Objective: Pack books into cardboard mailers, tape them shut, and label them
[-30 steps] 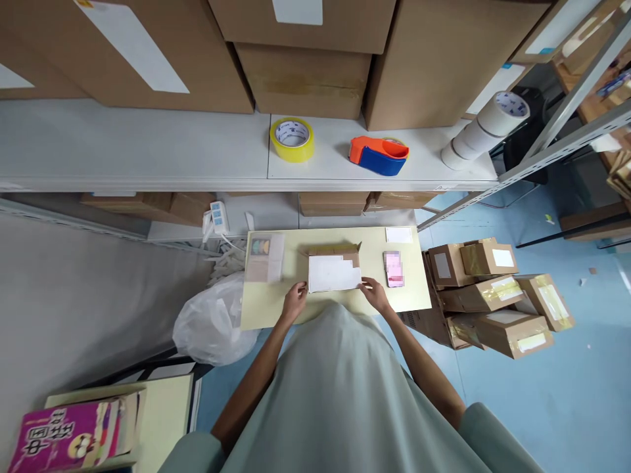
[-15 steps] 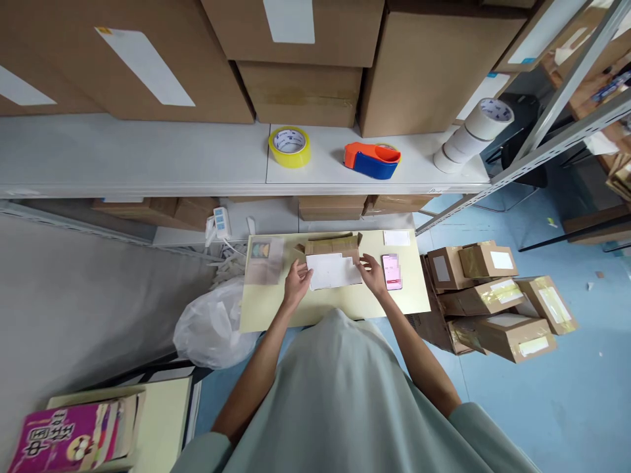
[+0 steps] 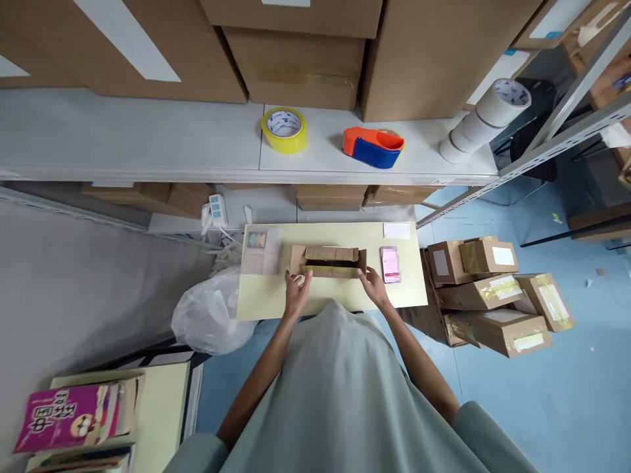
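Holding the box (image 3: pixel 332 272) by its near corners, mid-table (image 3: pixel 261 299), opening up, flaps partly raised. Your left hand (image 3: pixel 296 295) is at eight o'clock of it, thumb and forefinger at the corner, other fingers loosely spread. Your right hand (image 3: pixel 373 288), at four, has fingertips on the edge; whether they pinch, you cannot tell. The two-sided grip probably steadies it, leaving the opening unobstructed. Phone (image 3: pixel 391 265) at three o'clock, face up, probably for easy reading; dispenser (image 3: pixel 372 152) at one, on the shelf (image 3: pixel 197 141).
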`<move>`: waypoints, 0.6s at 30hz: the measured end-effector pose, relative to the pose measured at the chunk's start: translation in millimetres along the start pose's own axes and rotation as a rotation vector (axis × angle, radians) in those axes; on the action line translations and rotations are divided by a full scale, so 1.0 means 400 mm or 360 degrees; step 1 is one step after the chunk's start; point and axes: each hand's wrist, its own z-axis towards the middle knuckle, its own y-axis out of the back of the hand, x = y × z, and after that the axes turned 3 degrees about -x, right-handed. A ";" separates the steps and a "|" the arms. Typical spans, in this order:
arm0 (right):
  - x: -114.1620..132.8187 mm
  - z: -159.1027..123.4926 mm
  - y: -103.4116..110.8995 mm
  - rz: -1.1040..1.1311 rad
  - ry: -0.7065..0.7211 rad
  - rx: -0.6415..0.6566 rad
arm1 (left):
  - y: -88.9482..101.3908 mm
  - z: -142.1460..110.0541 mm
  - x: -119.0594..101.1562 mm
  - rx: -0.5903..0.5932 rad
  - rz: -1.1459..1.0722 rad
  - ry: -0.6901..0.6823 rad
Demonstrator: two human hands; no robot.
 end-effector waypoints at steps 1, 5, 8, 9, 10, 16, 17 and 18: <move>0.003 -0.003 0.003 0.0012 0.0030 -0.0033 | 0.007 -0.009 -0.010 -0.0098 0.0036 -0.0010; 0.051 0.004 0.030 -0.0114 0.0393 -0.0256 | 0.033 -0.027 -0.091 -0.0292 0.0320 -0.0537; 0.100 0.032 0.046 -0.0419 0.0738 -0.0276 | 0.027 -0.018 -0.150 -0.0048 0.0523 -0.0997; 0.115 0.046 0.047 -0.0529 0.0823 -0.0227 | 0.019 -0.014 -0.164 0.0027 0.0582 -0.1076; 0.128 0.061 0.046 -0.0636 0.0888 -0.0159 | 0.010 -0.010 -0.173 0.0082 0.0637 -0.1129; 0.174 0.155 0.023 -0.1102 0.0929 0.0205 | -0.018 -0.023 -0.183 0.0136 0.0806 -0.1236; 0.180 0.165 0.024 -0.1123 0.0929 0.0226 | -0.015 -0.031 -0.181 0.0116 0.0812 -0.1235; 0.185 0.173 0.027 -0.1127 0.0936 0.0237 | -0.011 -0.040 -0.179 0.0099 0.0816 -0.1233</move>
